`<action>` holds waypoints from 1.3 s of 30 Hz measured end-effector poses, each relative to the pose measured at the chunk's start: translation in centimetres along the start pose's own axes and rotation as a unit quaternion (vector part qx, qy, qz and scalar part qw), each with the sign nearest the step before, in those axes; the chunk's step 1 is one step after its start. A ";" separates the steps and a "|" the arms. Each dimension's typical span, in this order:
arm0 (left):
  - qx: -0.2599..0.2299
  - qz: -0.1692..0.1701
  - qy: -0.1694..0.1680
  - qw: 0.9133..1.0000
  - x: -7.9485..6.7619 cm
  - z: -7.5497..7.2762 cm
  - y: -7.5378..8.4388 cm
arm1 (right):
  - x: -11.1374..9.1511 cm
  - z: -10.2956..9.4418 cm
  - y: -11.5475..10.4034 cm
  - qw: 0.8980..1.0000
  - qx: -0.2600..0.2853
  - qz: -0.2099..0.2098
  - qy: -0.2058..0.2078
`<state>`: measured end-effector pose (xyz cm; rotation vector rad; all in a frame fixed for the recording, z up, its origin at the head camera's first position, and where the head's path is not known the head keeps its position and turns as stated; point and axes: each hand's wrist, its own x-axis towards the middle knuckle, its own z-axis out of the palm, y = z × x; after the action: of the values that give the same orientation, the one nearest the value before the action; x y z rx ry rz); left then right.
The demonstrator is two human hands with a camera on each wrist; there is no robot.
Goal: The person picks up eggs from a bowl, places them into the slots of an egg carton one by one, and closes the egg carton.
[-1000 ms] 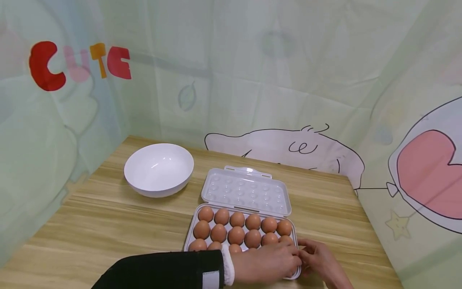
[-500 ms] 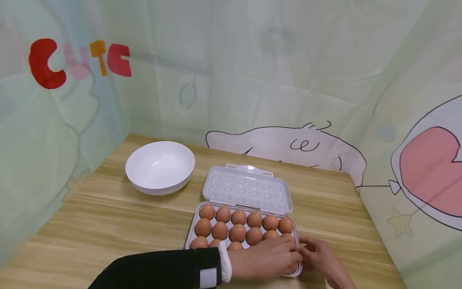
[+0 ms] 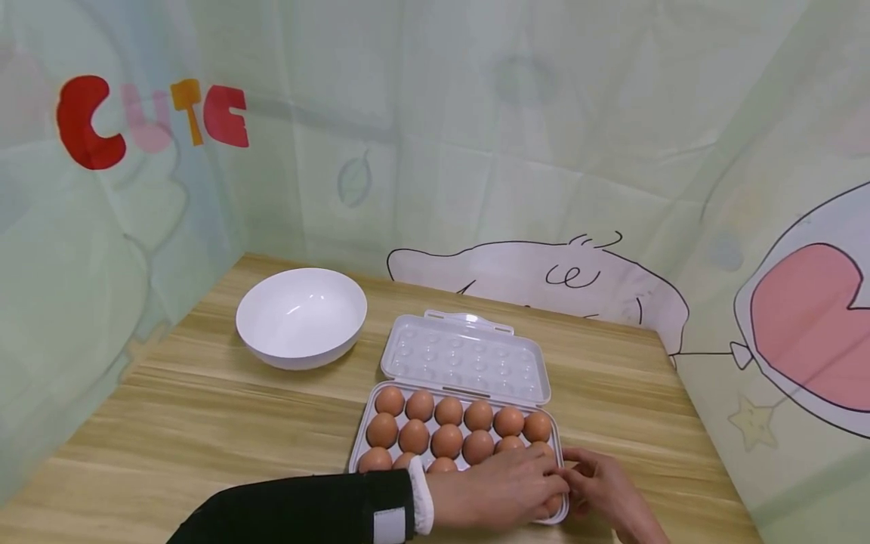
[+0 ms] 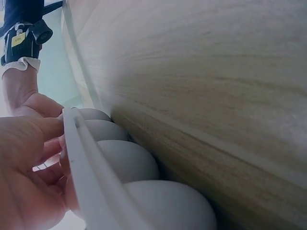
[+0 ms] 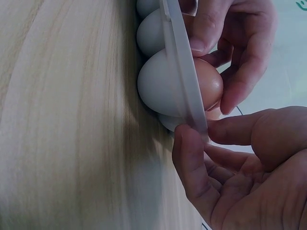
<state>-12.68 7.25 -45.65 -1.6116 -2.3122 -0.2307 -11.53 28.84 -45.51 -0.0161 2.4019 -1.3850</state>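
Note:
A white plastic egg carton (image 3: pixel 361 432) lies open on the table, filled with rows of brown eggs (image 3: pixel 446 441). Its clear-studded lid (image 3: pixel 465 361) is folded back flat behind it. My left hand (image 3: pixel 506 487) reaches across the front row from the left. Its thumb and fingers are around an egg (image 5: pixel 211 84) at the carton's front right corner, which sits in its cup. At the carton's right edge, my right hand (image 3: pixel 605 487) pinches the rim between thumb and finger, as the right wrist view shows. My left forearm hides part of the front row.
A white bowl (image 3: pixel 301 317) stands to the left of the lid, near the back of the wooden table (image 3: pixel 258 423). Printed cloth walls (image 3: pixel 448 151) enclose the table at the back and both sides.
My left fingers have shifted slightly, uncovering more of the front corner egg. The right hand keeps its place at the rim. Carton and bowl stay put.

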 end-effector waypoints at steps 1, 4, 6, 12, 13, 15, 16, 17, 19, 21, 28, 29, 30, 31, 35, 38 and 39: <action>-0.001 -0.001 0.000 1.000 0.0 0.0 0.0 | 0.0 0.0 0.0 1.000 -0.001 0.001 -0.001; -0.008 -0.009 0.010 1.000 -0.2 -0.2 -0.1 | -0.2 0.0 0.1 1.000 0.001 -0.002 -0.004; -0.006 -0.014 0.015 1.000 -0.4 -0.5 -0.2 | -0.2 0.0 0.2 1.000 0.004 -0.003 -0.004; -0.033 -0.063 0.027 0.997 -1.9 -2.6 -1.6 | -0.4 0.0 0.3 1.000 0.014 0.022 -0.007; -0.050 -0.081 0.033 0.995 -2.3 -3.0 -1.9 | -0.4 0.0 0.2 0.999 0.013 0.029 -0.006; -0.072 -0.116 0.050 0.989 -3.4 -3.7 -2.8 | -0.4 0.0 0.2 0.999 0.014 0.039 0.001; -0.090 -0.140 0.051 0.985 -4.0 -4.2 -3.2 | -0.5 0.0 0.2 0.999 0.014 0.040 0.005; -0.103 -0.167 0.052 0.979 -4.6 -4.6 -3.6 | -0.5 -0.1 0.1 0.999 0.012 0.042 0.010; -0.121 -0.215 0.059 0.967 -6.0 -5.4 -4.6 | -0.4 -0.2 0.0 0.999 0.006 0.043 0.025; -0.128 -0.257 0.075 0.955 -7.4 -6.1 -5.8 | -0.3 -0.3 -0.3 0.998 -0.001 0.039 0.040; -0.139 -0.357 0.122 0.916 -11.7 -7.8 -9.8 | 0.3 -1.4 -1.7 0.999 0.027 0.006 0.045; -0.140 -0.365 0.123 0.912 -12.2 -7.9 -10.3 | 0.5 -1.6 -1.9 0.999 0.027 0.000 0.047; -0.142 -0.373 0.123 0.908 -12.7 -8.0 -10.8 | 0.8 -1.7 -2.1 0.999 0.022 -0.005 0.049; -0.149 -0.381 0.125 0.904 -13.2 -8.0 -11.3 | 1.1 -1.9 -2.4 0.998 0.015 -0.008 0.054; -0.168 -0.401 0.128 0.892 -14.4 -7.8 -12.7 | 2.8 -2.7 -3.3 0.998 -0.022 -0.020 0.059; -0.189 -0.411 0.127 0.883 -14.7 -7.6 -13.4 | 4.3 -3.3 -4.0 0.998 -0.044 -0.023 0.041; -0.196 -0.414 0.127 0.880 -14.7 -7.6 -13.6 | 4.8 -3.4 -4.2 0.998 -0.050 -0.023 0.035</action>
<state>-19.52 -12.87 -42.97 -0.5380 -2.6897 -1.0823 -17.86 28.61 -41.91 -0.0491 2.5414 -1.3051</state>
